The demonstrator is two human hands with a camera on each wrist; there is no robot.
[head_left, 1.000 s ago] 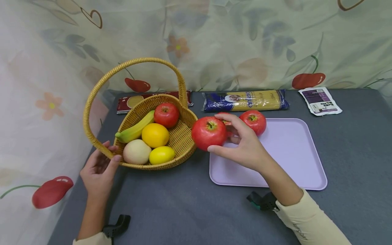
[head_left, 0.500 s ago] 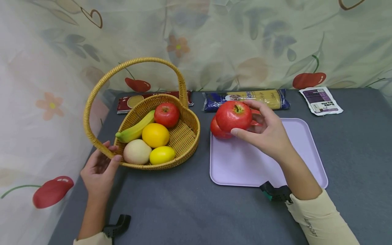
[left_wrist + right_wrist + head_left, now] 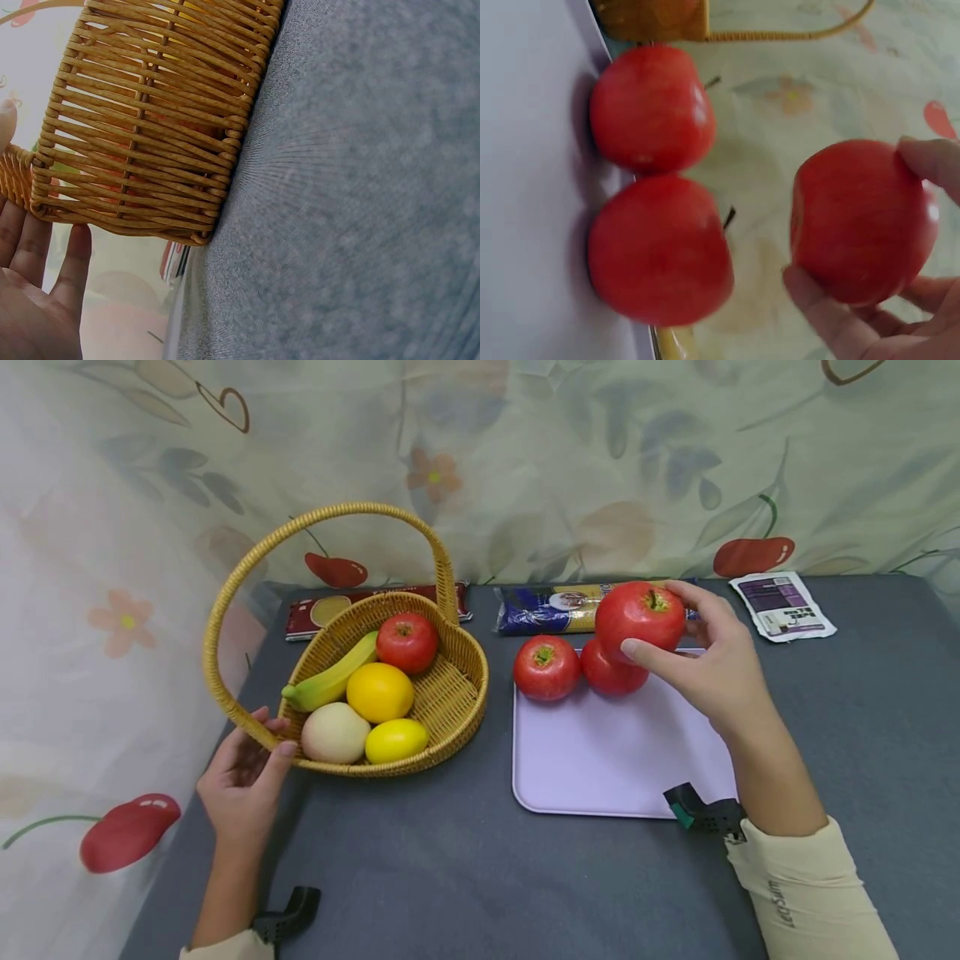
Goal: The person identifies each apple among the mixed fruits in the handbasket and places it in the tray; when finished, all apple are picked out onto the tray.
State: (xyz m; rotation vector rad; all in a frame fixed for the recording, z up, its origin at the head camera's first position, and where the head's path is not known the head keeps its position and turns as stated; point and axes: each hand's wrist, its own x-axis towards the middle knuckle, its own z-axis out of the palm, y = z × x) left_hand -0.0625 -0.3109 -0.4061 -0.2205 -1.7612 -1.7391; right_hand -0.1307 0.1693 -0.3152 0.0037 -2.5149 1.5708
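Note:
My right hand grips a red apple between thumb and fingers; in the right wrist view the held apple is apart from the others. Below it, two more apples, a left one and a right one, sit side by side at the back of the lilac tray. My left hand holds the wicker basket at its left rim, by the foot of the handle. Inside the basket lie a banana, an apple, an orange-yellow fruit, a pale peach-like fruit and a lemon.
Along the back of the grey table lie a dark red packet, partly behind the basket, a blue-and-yellow pasta bag and a white-and-purple sachet. A patterned cloth hangs behind. The basket's tall handle arches upward.
My right hand has carried its apple from beside the basket rightward and back, over the tray's far edge. The two tray apples have come into fuller view. My left hand and the basket have stayed put.

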